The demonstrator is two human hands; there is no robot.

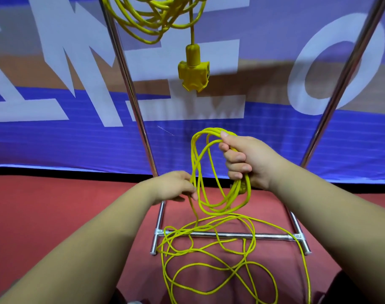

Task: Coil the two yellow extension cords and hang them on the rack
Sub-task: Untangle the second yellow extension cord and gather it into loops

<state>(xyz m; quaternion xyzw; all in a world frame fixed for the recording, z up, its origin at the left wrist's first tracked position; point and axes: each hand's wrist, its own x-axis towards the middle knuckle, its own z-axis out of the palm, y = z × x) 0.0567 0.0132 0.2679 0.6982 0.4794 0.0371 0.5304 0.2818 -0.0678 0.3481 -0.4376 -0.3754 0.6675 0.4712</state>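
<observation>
Head view. Right hand (248, 159) is fisted round several loops of thin, glossy yellow extension cord (193, 154). Left hand (176, 187) pinches the strand feeding up.

The rest of that cord lies in loose overlapping curls on the matte red floor (55, 205), crossing the chrome tubular rack's base bar (228, 235).

Risk, my judgement: the crossings could snag on the bar or knot under pull.

Other coiled yellow cord (152, 41), with a chunky moulded socket block (193, 73), hangs above.
</observation>
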